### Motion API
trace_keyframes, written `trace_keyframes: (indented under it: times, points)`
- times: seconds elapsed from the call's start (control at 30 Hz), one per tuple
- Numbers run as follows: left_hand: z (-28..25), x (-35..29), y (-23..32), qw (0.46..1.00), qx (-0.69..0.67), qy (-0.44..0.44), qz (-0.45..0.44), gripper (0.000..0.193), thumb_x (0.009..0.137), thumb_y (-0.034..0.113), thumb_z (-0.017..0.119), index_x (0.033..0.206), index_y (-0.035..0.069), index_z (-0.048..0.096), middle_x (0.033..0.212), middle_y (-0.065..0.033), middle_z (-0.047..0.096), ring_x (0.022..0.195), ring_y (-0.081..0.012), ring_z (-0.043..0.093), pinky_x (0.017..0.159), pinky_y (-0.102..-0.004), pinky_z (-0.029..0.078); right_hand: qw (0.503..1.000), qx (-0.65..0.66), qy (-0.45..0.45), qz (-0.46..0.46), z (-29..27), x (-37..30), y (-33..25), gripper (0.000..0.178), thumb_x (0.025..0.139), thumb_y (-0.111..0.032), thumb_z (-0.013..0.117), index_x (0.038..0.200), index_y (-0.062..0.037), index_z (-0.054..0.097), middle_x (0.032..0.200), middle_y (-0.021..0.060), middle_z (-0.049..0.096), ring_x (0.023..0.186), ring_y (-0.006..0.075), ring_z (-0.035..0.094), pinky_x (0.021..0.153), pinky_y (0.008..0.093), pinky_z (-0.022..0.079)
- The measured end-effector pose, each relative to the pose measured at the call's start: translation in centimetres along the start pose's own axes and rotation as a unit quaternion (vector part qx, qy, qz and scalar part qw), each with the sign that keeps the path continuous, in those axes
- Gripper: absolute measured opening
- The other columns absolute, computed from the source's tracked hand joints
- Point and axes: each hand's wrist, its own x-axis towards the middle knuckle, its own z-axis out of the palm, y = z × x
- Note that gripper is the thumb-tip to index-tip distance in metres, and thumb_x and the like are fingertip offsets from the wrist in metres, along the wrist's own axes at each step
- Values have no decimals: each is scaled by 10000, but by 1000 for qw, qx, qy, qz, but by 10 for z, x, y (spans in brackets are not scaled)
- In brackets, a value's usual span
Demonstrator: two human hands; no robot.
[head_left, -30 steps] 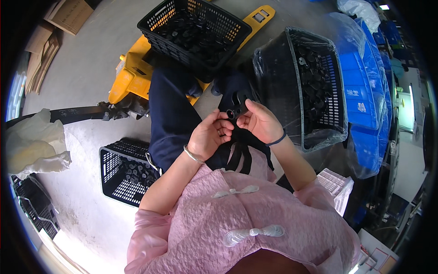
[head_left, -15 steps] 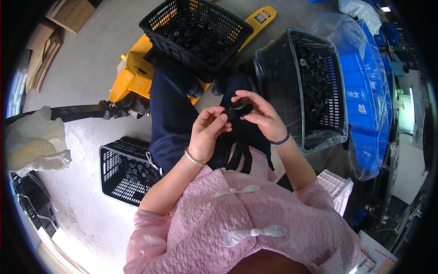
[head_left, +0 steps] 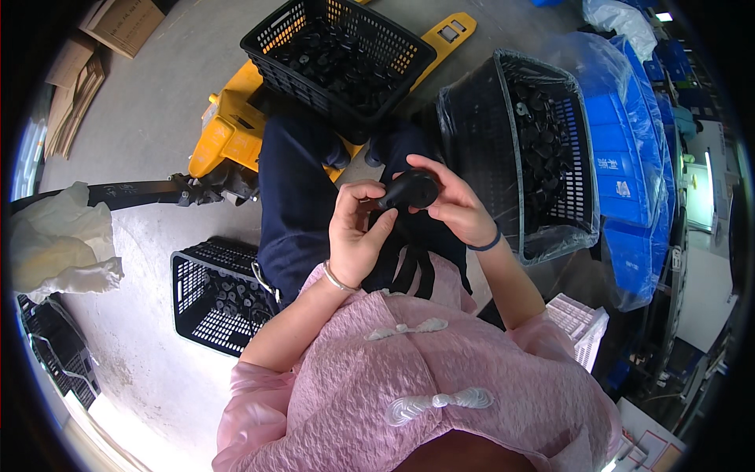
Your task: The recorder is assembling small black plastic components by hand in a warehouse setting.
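1. First, from the head view: holds black part [head_left: 414, 189] above lap [head_left: 295, 181], between left hand [head_left: 351, 236] and right hand [head_left: 460, 208], presumably for close sight and two-sided support.
2. Pinches narrow end between left fingers [head_left: 362, 191] and thumb, probably to steady it.
3. Grips broad, rounded end with right fingers [head_left: 431, 168] along far edge and thumb opposite, likely keeping upper face exposed.
4. Set ahead over yellow pallet truck [head_left: 228, 134]: front crate [head_left: 322, 100] with dark pieces [head_left: 334, 59], perhaps raised for handling.
5. Placed on either side: plastic-wrapped crate [head_left: 481, 157] at right, left crate [head_left: 182, 295] on floor [head_left: 141, 338], both holding similar pieces, seemingly for easy access.
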Motion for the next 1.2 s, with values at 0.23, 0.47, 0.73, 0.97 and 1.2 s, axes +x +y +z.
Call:
trace_keyframes:
  times: [0.23,0.47,0.73,0.97,1.2]
  points:
    - [3,-2,5,1000,3,-2,-5,309,741,-103,587,999,32,484,989,-30,455,920,-116,502,803,-234,417,997,-60,35,28,0,-2,-5,482,810,-43,535,1270,-19,391,1065,59,518,857,85,514,740,216,443]
    - [2,2,0,996,3,1,-93,185,754,26,666,853,37,510,818,15,513,749,-40,486,665,-185,406,971,-238,-24,25,15,-4,-11,472,812,-60,560,1261,-28,415,1046,79,565,848,108,547,699,213,441]
    - [-3,8,-4,977,-84,93,-171,290,901,251,494,736,28,580,606,22,536,543,-28,441,505,-166,357,981,-180,-41,53,24,0,-3,455,841,-87,541,1266,-7,399,1046,75,553,834,110,548,728,216,452]
    - [0,6,18,964,-152,43,-216,267,910,243,453,890,8,578,741,-44,608,556,-85,533,499,-187,417,991,-107,-24,81,13,4,-8,456,846,-84,537,1274,-9,397,863,11,545,685,55,481,648,188,424]
    - [-4,6,6,982,-11,17,-187,236,887,263,511,849,36,566,631,3,544,491,-43,484,412,-172,372,968,-224,-50,100,21,2,-13,463,845,-80,539,1276,0,387,779,6,506,656,55,456,613,198,408]
